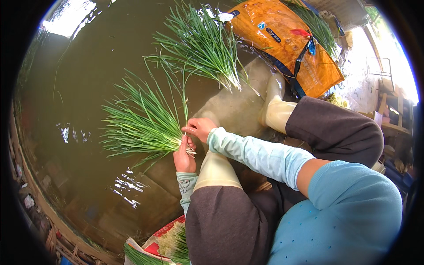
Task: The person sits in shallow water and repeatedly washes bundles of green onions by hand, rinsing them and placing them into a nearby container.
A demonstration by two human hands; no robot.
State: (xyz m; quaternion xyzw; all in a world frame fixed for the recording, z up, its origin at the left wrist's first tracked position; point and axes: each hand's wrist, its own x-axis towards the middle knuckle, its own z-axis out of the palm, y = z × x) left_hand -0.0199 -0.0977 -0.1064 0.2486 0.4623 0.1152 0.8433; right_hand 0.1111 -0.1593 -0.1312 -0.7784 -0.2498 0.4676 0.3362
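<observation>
A bunch of thin spring onions (142, 126) fans out to the left over murky water, its white root ends toward me. My left hand (185, 158) is closed around it near the roots. Just above, my right hand (200, 127) pinches a slender stalk (185, 106) whose leaves stick up apart from the bunch. The fingertips of both hands nearly meet there. A second bunch of spring onions (205, 49) lies farther off in the shallow water, roots toward the submerged slab.
An orange woven sack (278, 43) lies at the upper right, with more green stalks (314, 29) behind it. Pale rubber boots (280, 112) stand in the water (82, 99). Below, trimmed onions (174, 243) rest on a red-and-white sack (152, 248). A ledge (49, 208) curves along the left.
</observation>
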